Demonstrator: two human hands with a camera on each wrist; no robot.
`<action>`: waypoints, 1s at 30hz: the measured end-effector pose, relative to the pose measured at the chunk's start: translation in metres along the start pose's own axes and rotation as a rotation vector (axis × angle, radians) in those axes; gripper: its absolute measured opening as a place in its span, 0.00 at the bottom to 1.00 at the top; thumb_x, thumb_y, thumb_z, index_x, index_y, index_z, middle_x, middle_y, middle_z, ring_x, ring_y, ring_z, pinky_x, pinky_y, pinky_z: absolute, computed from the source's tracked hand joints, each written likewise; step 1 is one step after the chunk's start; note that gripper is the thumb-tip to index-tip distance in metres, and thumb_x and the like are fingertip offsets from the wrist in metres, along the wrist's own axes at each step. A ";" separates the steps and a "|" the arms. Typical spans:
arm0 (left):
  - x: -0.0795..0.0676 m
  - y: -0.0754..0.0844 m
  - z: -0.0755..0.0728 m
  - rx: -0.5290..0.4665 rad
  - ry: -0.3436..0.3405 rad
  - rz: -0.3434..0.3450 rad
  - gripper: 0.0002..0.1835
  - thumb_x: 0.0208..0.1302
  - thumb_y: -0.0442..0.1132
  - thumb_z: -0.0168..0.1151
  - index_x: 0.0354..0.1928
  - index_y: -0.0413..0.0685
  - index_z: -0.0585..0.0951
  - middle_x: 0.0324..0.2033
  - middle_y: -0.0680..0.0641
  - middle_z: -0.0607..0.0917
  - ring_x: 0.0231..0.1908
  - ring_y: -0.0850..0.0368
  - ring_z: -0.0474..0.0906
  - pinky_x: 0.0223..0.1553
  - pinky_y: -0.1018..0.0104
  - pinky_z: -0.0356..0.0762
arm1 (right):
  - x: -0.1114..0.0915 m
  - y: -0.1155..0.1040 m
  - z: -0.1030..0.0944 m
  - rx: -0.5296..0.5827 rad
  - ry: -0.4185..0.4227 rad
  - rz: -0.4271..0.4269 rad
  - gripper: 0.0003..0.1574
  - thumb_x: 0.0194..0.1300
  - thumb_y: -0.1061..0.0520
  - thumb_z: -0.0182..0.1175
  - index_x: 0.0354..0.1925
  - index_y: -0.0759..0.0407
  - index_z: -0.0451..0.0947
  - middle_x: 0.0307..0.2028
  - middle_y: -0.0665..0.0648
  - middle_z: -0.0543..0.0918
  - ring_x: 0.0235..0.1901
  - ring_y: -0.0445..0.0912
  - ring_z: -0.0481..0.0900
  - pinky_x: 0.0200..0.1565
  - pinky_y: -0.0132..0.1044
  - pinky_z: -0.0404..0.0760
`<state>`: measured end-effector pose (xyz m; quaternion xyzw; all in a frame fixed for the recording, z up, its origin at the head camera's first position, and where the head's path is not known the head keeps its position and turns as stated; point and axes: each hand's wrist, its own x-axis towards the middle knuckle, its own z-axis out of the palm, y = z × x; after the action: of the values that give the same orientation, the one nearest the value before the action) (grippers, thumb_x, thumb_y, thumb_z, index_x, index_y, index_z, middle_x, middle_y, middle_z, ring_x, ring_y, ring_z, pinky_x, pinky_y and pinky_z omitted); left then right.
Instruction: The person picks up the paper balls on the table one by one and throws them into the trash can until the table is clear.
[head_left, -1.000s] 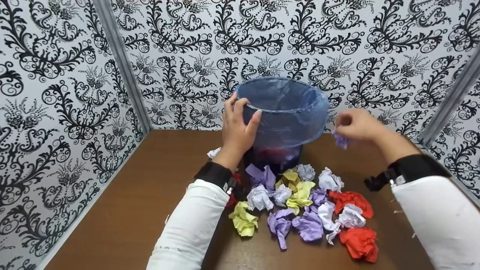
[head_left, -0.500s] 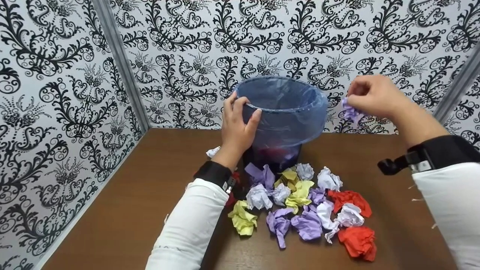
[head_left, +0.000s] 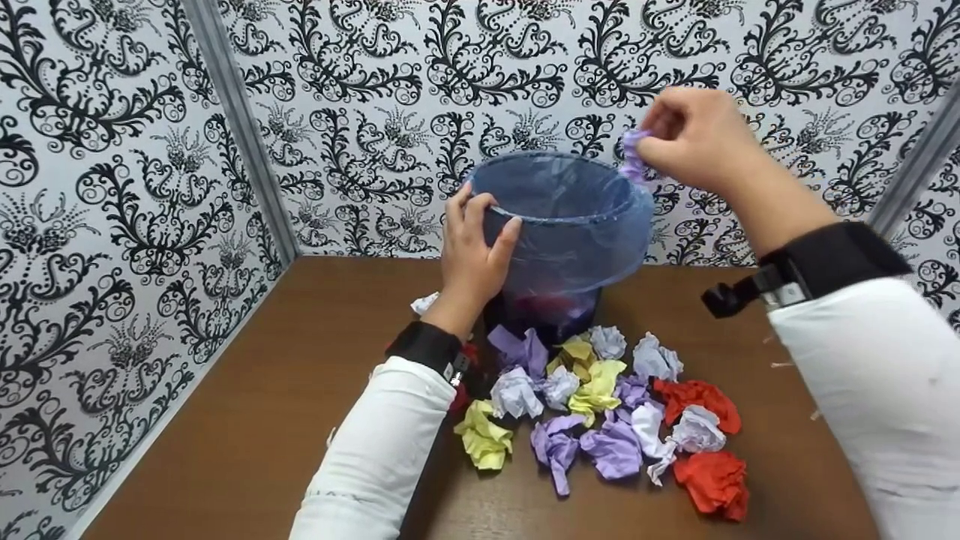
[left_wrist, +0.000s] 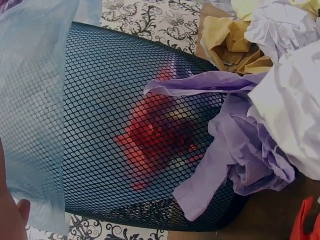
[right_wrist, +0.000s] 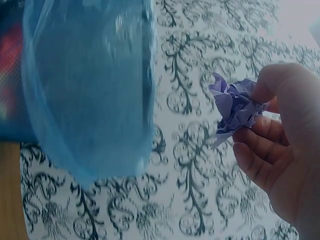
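Observation:
A dark mesh wastebasket (left_wrist: 110, 130) stands on the table, lined with a blue plastic bag (head_left: 577, 251) folded over its rim. Red and other crumpled paper shows through the mesh in the left wrist view. My left hand (head_left: 476, 247) grips the basket's near left rim, fingertips over the edge and thumb outside. Up at the right of the rim, my right hand (head_left: 701, 139) pinches a crumpled purple paper ball (right_wrist: 237, 107) between thumb and fingers. In the head view that ball overlaps the rim's right edge.
Several crumpled papers lie in front of the basket: purple (head_left: 613, 448), yellow (head_left: 485, 436), white (head_left: 516, 394) and red (head_left: 712, 484). Another white ball (head_left: 424, 303) sits left of the basket, partly behind my left arm. Patterned wall panels (head_left: 360, 150) close off the brown table (head_left: 247, 390).
My right hand has risen from beside the basket with the purple paper ball, first swinging right, then left toward the rim. The left hand has kept its grip on the rim.

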<state>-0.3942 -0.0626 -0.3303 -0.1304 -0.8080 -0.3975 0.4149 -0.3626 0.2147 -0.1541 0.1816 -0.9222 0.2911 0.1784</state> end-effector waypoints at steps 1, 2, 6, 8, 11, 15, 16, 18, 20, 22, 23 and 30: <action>0.000 0.000 0.000 0.002 -0.002 -0.001 0.30 0.66 0.68 0.49 0.60 0.56 0.73 0.74 0.42 0.62 0.71 0.44 0.66 0.64 0.47 0.73 | 0.002 -0.005 0.004 0.005 0.005 -0.006 0.12 0.69 0.51 0.61 0.45 0.56 0.79 0.38 0.56 0.81 0.34 0.48 0.80 0.32 0.29 0.82; 0.000 0.000 -0.001 0.004 -0.003 -0.003 0.30 0.66 0.68 0.49 0.60 0.57 0.73 0.74 0.43 0.62 0.71 0.44 0.66 0.63 0.47 0.73 | 0.005 -0.009 0.007 0.005 0.009 -0.012 0.11 0.69 0.52 0.61 0.46 0.56 0.79 0.39 0.55 0.81 0.35 0.47 0.80 0.33 0.29 0.82; 0.001 0.000 -0.001 0.003 -0.004 -0.001 0.31 0.66 0.69 0.48 0.59 0.57 0.73 0.74 0.42 0.62 0.71 0.44 0.65 0.64 0.47 0.73 | 0.012 -0.023 0.023 0.007 -0.001 -0.026 0.13 0.70 0.55 0.60 0.49 0.58 0.79 0.42 0.56 0.81 0.38 0.48 0.80 0.36 0.31 0.84; 0.001 0.000 -0.001 0.004 0.000 0.000 0.31 0.65 0.69 0.48 0.59 0.57 0.73 0.74 0.42 0.63 0.71 0.44 0.65 0.65 0.47 0.72 | 0.015 -0.027 0.032 -0.011 -0.033 -0.024 0.13 0.70 0.56 0.59 0.51 0.59 0.79 0.43 0.57 0.81 0.40 0.49 0.80 0.40 0.34 0.84; 0.000 0.000 -0.001 0.010 0.000 -0.004 0.31 0.65 0.69 0.47 0.59 0.57 0.73 0.74 0.42 0.63 0.71 0.43 0.65 0.65 0.47 0.72 | 0.018 -0.029 0.043 -0.036 -0.096 -0.021 0.14 0.71 0.57 0.58 0.52 0.59 0.79 0.45 0.58 0.82 0.43 0.51 0.81 0.44 0.40 0.85; 0.001 0.001 0.000 0.019 -0.012 -0.015 0.32 0.65 0.70 0.46 0.60 0.58 0.72 0.74 0.43 0.62 0.70 0.44 0.65 0.64 0.46 0.73 | 0.021 -0.026 0.051 -0.083 -0.122 -0.037 0.14 0.69 0.57 0.59 0.51 0.57 0.80 0.45 0.59 0.82 0.44 0.52 0.80 0.46 0.44 0.84; 0.000 0.001 -0.001 0.019 -0.015 -0.017 0.32 0.65 0.70 0.46 0.60 0.59 0.72 0.75 0.43 0.62 0.70 0.44 0.66 0.63 0.46 0.73 | 0.021 -0.025 0.052 -0.089 -0.121 -0.039 0.13 0.69 0.57 0.59 0.51 0.57 0.80 0.44 0.59 0.82 0.44 0.52 0.80 0.45 0.45 0.84; 0.001 0.002 0.000 0.015 -0.015 -0.016 0.31 0.65 0.70 0.46 0.60 0.59 0.72 0.75 0.43 0.62 0.69 0.44 0.66 0.62 0.46 0.74 | 0.022 -0.023 0.054 -0.095 -0.113 -0.040 0.13 0.68 0.57 0.59 0.50 0.57 0.80 0.44 0.58 0.82 0.43 0.52 0.79 0.45 0.45 0.84; 0.001 0.002 -0.001 0.013 -0.013 -0.016 0.31 0.65 0.70 0.46 0.59 0.59 0.72 0.75 0.43 0.62 0.69 0.43 0.67 0.62 0.46 0.74 | 0.021 -0.023 0.054 -0.088 -0.119 -0.033 0.12 0.68 0.58 0.59 0.49 0.56 0.80 0.45 0.58 0.81 0.44 0.52 0.79 0.45 0.45 0.84; 0.001 0.002 -0.001 0.013 -0.011 -0.015 0.31 0.65 0.71 0.46 0.59 0.59 0.72 0.75 0.43 0.62 0.69 0.43 0.67 0.62 0.45 0.75 | 0.020 -0.022 0.056 -0.093 -0.128 -0.028 0.12 0.69 0.57 0.59 0.50 0.55 0.79 0.45 0.58 0.81 0.44 0.53 0.79 0.45 0.45 0.84; 0.001 0.002 -0.001 0.013 -0.012 -0.017 0.31 0.65 0.71 0.46 0.59 0.59 0.72 0.75 0.43 0.62 0.70 0.43 0.67 0.62 0.45 0.74 | 0.020 -0.022 0.056 -0.100 -0.133 -0.025 0.12 0.69 0.57 0.58 0.50 0.55 0.79 0.46 0.58 0.81 0.44 0.53 0.79 0.45 0.46 0.84; 0.000 0.002 -0.001 0.013 -0.023 -0.030 0.32 0.65 0.71 0.46 0.61 0.59 0.72 0.76 0.43 0.62 0.71 0.43 0.64 0.62 0.44 0.74 | 0.021 -0.018 0.060 -0.177 -0.140 -0.027 0.16 0.69 0.57 0.58 0.54 0.56 0.78 0.48 0.60 0.80 0.45 0.55 0.79 0.46 0.48 0.84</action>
<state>-0.3927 -0.0619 -0.3295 -0.1200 -0.8172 -0.3967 0.4006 -0.3861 0.1596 -0.1826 0.1975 -0.9519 0.1928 0.1329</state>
